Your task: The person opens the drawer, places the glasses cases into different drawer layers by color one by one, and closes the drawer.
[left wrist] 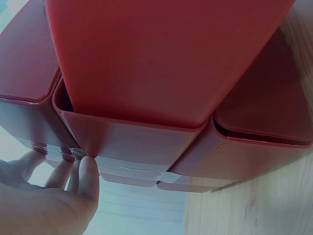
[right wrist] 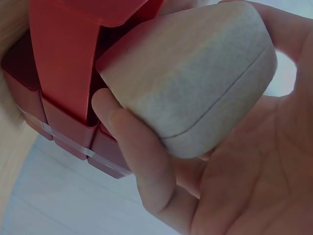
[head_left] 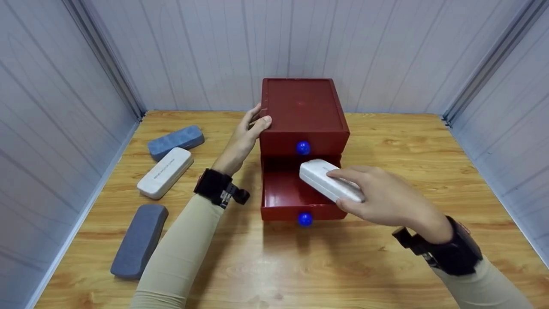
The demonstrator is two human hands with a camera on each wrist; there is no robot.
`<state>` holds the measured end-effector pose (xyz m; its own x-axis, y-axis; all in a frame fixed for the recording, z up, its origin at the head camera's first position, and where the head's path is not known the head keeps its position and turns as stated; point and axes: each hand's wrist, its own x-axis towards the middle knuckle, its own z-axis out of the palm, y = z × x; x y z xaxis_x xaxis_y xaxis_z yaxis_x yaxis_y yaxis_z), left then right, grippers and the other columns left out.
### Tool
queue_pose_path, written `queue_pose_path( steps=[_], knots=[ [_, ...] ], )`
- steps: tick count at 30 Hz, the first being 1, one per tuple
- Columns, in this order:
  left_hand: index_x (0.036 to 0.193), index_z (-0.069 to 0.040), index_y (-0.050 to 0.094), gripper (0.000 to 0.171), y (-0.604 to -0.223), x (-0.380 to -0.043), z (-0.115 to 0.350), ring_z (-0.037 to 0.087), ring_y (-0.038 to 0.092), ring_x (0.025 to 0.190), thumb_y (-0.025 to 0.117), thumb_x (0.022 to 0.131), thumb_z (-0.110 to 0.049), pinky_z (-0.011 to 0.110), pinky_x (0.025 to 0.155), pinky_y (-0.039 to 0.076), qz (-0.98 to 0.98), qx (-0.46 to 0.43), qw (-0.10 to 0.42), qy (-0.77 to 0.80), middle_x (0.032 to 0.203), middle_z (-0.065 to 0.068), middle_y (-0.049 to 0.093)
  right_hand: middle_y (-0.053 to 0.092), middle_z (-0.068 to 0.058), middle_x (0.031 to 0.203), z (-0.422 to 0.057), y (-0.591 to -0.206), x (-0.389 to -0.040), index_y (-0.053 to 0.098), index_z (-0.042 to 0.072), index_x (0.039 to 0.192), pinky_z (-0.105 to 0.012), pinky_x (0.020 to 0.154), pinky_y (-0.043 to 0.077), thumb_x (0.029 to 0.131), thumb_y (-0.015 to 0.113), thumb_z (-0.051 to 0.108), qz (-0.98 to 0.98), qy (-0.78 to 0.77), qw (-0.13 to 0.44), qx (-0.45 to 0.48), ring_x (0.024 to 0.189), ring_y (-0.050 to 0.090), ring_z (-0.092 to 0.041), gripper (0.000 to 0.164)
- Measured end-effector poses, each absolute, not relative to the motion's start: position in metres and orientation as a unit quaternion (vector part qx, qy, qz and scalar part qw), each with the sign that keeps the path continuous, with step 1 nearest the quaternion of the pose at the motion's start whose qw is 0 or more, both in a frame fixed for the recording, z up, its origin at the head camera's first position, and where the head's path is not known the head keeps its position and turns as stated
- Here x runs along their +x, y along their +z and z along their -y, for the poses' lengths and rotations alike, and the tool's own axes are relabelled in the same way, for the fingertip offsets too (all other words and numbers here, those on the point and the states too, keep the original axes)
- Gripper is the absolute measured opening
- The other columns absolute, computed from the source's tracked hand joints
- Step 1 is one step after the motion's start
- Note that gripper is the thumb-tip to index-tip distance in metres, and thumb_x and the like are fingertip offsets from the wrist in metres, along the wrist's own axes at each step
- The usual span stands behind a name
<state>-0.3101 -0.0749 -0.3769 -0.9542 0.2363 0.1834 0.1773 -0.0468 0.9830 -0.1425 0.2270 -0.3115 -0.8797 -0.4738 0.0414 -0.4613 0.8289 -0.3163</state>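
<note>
A dark red two-drawer cabinet [head_left: 300, 105] stands upright against the back of the table. Its lower drawer [head_left: 279, 189] is pulled out, and the upper drawer [head_left: 279, 146] is closed. My left hand [head_left: 240, 146] rests at the cabinet's left side, thumb on the top edge and fingertips touching the side wall in the left wrist view. In my right hand [head_left: 386, 197] I hold a white glasses case [head_left: 319, 178], gripped between thumb and fingers. The case is tilted, its far end over the drawer. A seam runs along the case [right wrist: 195, 93] in the right wrist view.
At the left lie a blue glasses case [head_left: 178, 139], another white case [head_left: 165, 171] with small print, and a dark grey-blue case [head_left: 140, 240]. Each drawer front carries a round blue knob [head_left: 305, 219]. Pale panel walls [head_left: 214, 56] enclose the wooden table [head_left: 274, 270] on three sides.
</note>
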Motion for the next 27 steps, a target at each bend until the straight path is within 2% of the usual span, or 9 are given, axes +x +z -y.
queue_pose_path(
  steps=[7,14,21,27],
  knots=[
    [0.168,-0.012,0.03,0.075,-0.376,-0.309,0.074,0.023,0.045,0.145,0.061,0.105,-0.036,0.039,0.122,0.038,-0.693,0.151,0.021,0.705,0.163,0.009,0.044,0.071,-0.013,0.126,-0.212,-0.316,-0.162,0.061,0.025,0.151,-0.037,0.066,0.054,0.095,0.07,0.035,-0.963,-0.138,0.039,-0.228,0.091,0.066,-0.025,0.057],
    [0.169,-0.013,0.029,0.077,-0.374,-0.308,0.075,0.024,0.043,0.147,0.061,0.105,-0.04,0.04,0.123,0.036,-0.7,0.146,0.025,0.699,0.165,0.011,0.041,0.07,-0.016,0.126,-0.193,-0.322,-0.172,0.066,0.02,0.146,-0.048,0.073,0.056,0.093,0.068,0.033,-0.971,-0.1,0.027,-0.216,0.097,0.066,-0.029,0.055],
    [0.169,-0.012,0.028,0.077,-0.375,-0.308,0.076,0.024,0.044,0.147,0.062,0.105,-0.038,0.039,0.123,0.036,-0.696,0.148,0.023,0.703,0.165,0.01,0.041,0.071,-0.01,0.106,-0.177,-0.322,-0.175,0.069,0.017,0.139,-0.044,0.063,0.051,0.092,0.069,0.036,-0.981,-0.058,0.027,-0.184,0.087,0.065,-0.026,0.05],
    [0.169,-0.013,0.028,0.077,-0.375,-0.308,0.075,0.024,0.045,0.146,0.062,0.104,-0.039,0.04,0.123,0.036,-0.697,0.145,0.025,0.702,0.166,0.011,0.039,0.069,-0.009,0.096,-0.17,-0.325,-0.176,0.07,0.012,0.135,-0.042,0.06,0.049,0.091,0.072,0.037,-0.984,-0.054,0.022,-0.166,0.081,0.063,-0.026,0.05]
  ],
)
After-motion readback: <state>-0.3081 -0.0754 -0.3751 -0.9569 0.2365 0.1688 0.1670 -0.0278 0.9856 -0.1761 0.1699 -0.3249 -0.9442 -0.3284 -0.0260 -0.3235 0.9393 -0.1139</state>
